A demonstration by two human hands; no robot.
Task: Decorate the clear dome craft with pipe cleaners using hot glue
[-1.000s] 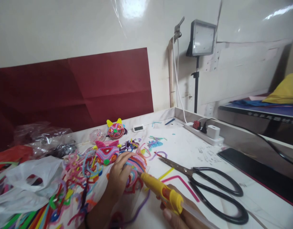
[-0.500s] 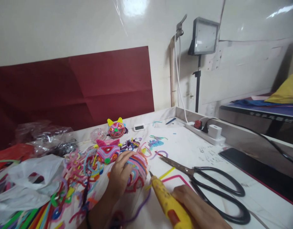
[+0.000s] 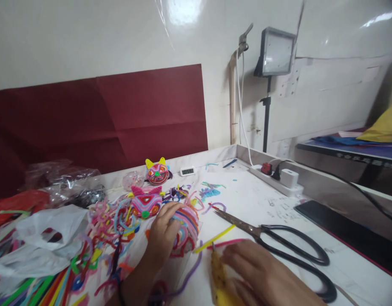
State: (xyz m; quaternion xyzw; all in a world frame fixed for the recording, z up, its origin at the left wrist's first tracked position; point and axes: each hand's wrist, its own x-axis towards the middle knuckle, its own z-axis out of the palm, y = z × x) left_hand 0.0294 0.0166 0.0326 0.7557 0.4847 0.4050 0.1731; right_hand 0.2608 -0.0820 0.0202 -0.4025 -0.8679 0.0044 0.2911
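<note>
My left hand is closed over a round craft piece covered in coiled pipe cleaners of pink, blue and orange. Part of that piece is hidden under the fingers. Its lower edge has a red outline. A yellow hot glue gun is at the bottom of the view, nozzle pointing away from me. Just right of it, my right hand has its fingers stretched out; its lower fingers are partly hidden. Beyond those fingers run a pink pipe cleaner and a yellow strip.
Large black-handled scissors lie on the right, by a black phone-like slab. A power strip runs along the table's edge. Two animal-face pieces stand behind my left hand. Loose pipe cleaners and a white plastic bag cover the left.
The glue gun has moved lower and turned more upright, away from the craft piece. My right hand has shifted forward over the pink pipe cleaner, its fingers straightening. My left hand stays put.
</note>
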